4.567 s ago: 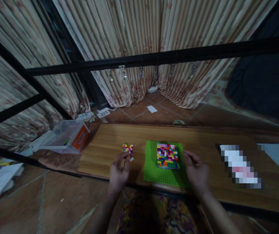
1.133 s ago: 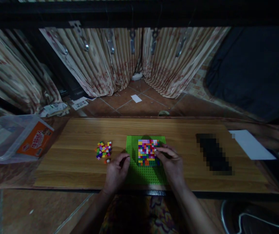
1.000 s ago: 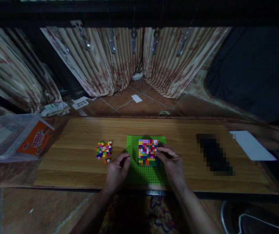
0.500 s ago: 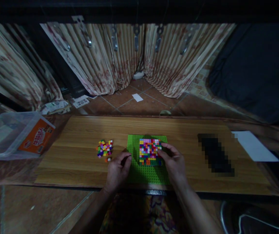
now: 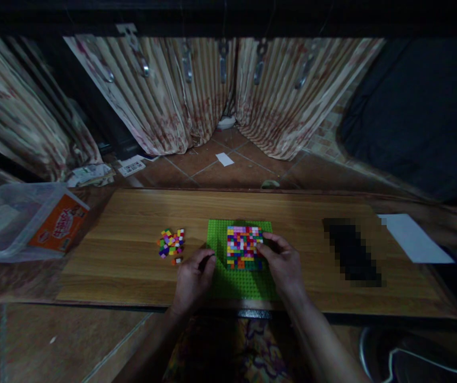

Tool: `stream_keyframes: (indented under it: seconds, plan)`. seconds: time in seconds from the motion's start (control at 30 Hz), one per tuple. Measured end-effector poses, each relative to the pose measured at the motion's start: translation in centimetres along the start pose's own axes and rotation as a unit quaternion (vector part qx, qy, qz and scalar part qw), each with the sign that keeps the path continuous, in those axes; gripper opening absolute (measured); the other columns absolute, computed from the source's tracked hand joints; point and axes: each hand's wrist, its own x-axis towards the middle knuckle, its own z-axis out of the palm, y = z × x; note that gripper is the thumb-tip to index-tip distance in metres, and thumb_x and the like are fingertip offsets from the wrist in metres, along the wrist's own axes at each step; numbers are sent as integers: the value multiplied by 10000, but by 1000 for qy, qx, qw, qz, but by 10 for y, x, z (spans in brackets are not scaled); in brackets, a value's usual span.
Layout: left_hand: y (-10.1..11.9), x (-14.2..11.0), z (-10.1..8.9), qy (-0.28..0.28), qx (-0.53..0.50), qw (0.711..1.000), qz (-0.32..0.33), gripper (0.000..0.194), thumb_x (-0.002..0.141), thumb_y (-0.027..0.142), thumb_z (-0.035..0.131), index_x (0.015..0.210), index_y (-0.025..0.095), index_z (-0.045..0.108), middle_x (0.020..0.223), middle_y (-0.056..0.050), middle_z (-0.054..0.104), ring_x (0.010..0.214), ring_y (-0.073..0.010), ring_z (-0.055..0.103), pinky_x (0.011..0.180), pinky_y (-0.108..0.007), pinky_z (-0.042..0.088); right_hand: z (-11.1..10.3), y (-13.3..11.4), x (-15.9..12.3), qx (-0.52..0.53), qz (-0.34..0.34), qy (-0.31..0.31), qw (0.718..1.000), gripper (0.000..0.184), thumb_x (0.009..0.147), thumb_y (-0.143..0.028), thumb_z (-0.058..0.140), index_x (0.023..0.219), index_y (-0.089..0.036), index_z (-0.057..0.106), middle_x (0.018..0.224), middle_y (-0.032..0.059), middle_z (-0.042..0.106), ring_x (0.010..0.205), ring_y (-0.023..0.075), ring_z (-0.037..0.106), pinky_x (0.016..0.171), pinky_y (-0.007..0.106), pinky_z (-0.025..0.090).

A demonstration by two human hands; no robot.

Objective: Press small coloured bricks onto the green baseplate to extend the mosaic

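A green studded baseplate lies on the table, bearing a square of small multicoloured toy bricks. My right hand is at the right side of that square, thumb and index finger closed at its edge around a small brick among the others. My left hand rests by the baseplate's left edge with thumb and index finger pinched together. Anything between those fingertips is too small or hidden to make out. Left of this hand lies a loose pile of coloured toy bricks.
The wooden table carries a dark pixelated object on the right and a white sheet beyond it. A clear plastic box with an orange label stands at the left. Striped curtains hang behind.
Almost nothing differs. The whole view has shifted very slightly; both hands keep their places at the baseplate, and the loose pile looks the same.
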Motion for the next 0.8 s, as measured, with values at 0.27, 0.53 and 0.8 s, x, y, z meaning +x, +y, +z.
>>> stream_keyframes:
  seconds: [0.27, 0.53, 0.8]
  plan:
    - [-3, -1, 1, 0, -4, 1000, -2, 196, 853, 322, 554, 946, 197, 674, 861, -30, 732, 776, -169, 686, 725, -270, 534, 3, 9, 4, 28, -16, -7, 999, 413, 572, -338, 779, 937, -170, 687, 826, 35, 725, 736, 194, 653, 702, 346, 522]
    - [-6, -2, 1, 12, -31, 999, 5, 198, 844, 303, 560, 962, 198, 681, 874, -28, 734, 797, -171, 691, 730, -261, 542, 0, 11, -2, 57, -64, 12, 996, 401, 634, -384, 754, 963, -172, 669, 905, 62, 723, 816, 206, 661, 747, 365, 522]
    - [-5, -2, 1, 16, -49, 999, 12, 210, 834, 264, 555, 985, 193, 684, 922, -35, 735, 852, -177, 691, 782, -277, 549, -15, 18, -19, -1, -147, 50, 988, 310, 748, -385, 667, 973, -172, 655, 947, 84, 703, 869, 211, 644, 795, 378, 501]
